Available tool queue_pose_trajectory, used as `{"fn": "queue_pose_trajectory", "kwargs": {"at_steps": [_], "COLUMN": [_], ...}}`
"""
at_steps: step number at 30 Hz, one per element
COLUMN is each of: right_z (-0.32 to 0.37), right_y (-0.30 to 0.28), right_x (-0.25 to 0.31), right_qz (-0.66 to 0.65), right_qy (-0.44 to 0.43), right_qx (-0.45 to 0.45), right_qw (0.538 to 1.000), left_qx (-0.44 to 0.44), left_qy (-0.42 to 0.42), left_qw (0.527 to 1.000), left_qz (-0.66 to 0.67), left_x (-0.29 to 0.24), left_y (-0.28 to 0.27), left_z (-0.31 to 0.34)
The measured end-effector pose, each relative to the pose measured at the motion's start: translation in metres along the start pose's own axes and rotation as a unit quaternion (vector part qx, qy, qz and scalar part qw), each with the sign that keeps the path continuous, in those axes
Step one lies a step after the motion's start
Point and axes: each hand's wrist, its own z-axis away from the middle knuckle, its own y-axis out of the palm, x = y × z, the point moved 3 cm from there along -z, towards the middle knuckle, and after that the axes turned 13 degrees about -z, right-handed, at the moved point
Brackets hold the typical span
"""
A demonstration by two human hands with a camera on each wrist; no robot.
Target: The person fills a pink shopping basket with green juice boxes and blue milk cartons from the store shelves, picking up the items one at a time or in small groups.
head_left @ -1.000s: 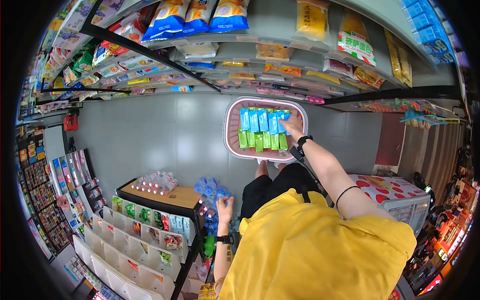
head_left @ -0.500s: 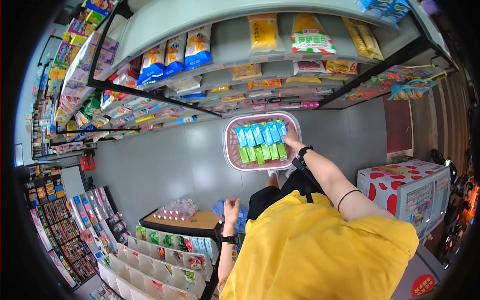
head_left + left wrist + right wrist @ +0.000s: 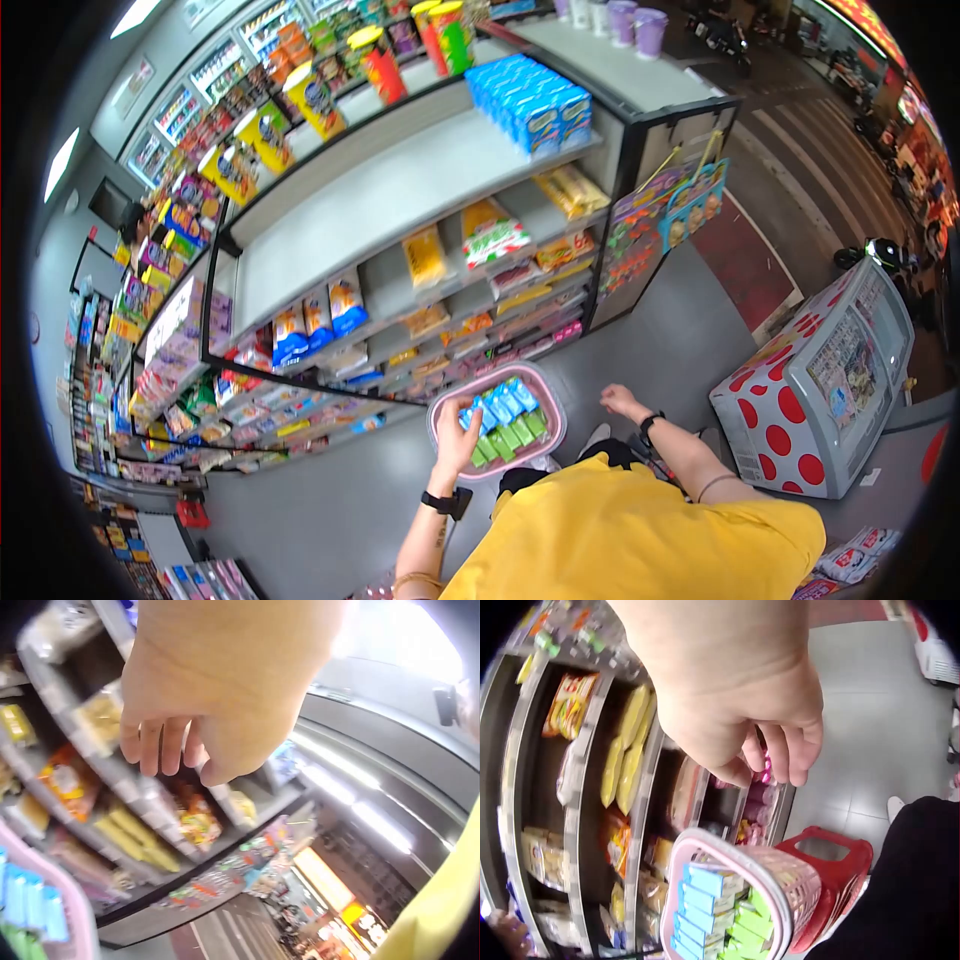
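A pink basket (image 3: 799, 881) holds a row of blue cartons (image 3: 513, 398) and a row of green cartons (image 3: 508, 438). My left hand (image 3: 456, 442) overlaps the basket's left side in the head view. The left wrist view shows that hand's fingers (image 3: 171, 746) loosely bent, with nothing in them. To the right of the basket, my right hand (image 3: 624, 401) hangs in the air. Its fingers are relaxed and empty in the right wrist view, where the basket appears below the hand.
Beneath the basket is a red stool (image 3: 832, 859). Shelves with bagged bread (image 3: 495, 235) stand ahead, with blue boxes (image 3: 530, 100) on the upper level. A dotted freezer (image 3: 775, 420) is at the right, near the doorway's red mat (image 3: 735, 262).
My right hand has let go of the cartons and moved out of the basket to the right. My left hand has come over to the basket's left side. The head view has tilted up.
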Motion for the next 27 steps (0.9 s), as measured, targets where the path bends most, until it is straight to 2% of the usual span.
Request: {"fn": "queue_pose_trajectory", "kwargs": {"at_steps": [4, 5, 7, 10, 11, 12, 14, 16, 19, 27], "right_z": [0.063, 0.084, 0.118, 0.181, 0.192, 0.212, 0.232, 0.232, 0.251, 0.234], "right_y": [-0.073, -0.087, -0.100, -0.095, -0.094, -0.088, -0.078, -0.067, -0.049, -0.045], "right_x": [-0.082, -0.098, -0.152, -0.196, -0.217, -0.213, -0.231, -0.297, -0.272, -0.271], "right_qz": [-0.165, -0.151, -0.197, -0.237, -0.243, -0.257, -0.285, -0.316, -0.340, -0.428], "right_qy": [0.041, 0.046, 0.069, 0.142, 0.178, 0.212, 0.261, 0.291, 0.258, 0.227], "right_qx": [-0.138, -0.135, -0.202, -0.248, -0.261, -0.263, -0.280, -0.310, -0.314, -0.279], "right_qw": [0.976, 0.978, 0.957, 0.929, 0.917, 0.906, 0.879, 0.848, 0.848, 0.829], "left_qx": [-0.026, -0.056, -0.107, -0.160, -0.175, -0.190, -0.191, -0.163, -0.104, -0.174], "left_qy": [0.206, 0.253, 0.336, 0.369, 0.378, 0.387, 0.345, 0.284, 0.267, 0.311], "left_qw": [0.978, 0.966, 0.936, 0.913, 0.904, 0.894, 0.897, 0.905, 0.901, 0.902], "left_qz": [0.025, -0.001, -0.008, -0.070, -0.097, -0.123, -0.201, -0.272, -0.326, -0.245], "left_x": [-0.139, -0.167, -0.215, -0.264, -0.273, -0.278, -0.283, -0.277, -0.264, -0.257], "left_y": [-0.062, -0.073, -0.088, -0.092, -0.087, -0.079, -0.064, -0.048, -0.031, -0.017], "left_z": [-0.126, -0.152, -0.209, -0.289, -0.316, -0.341, -0.383, -0.415, -0.433, -0.426]}}
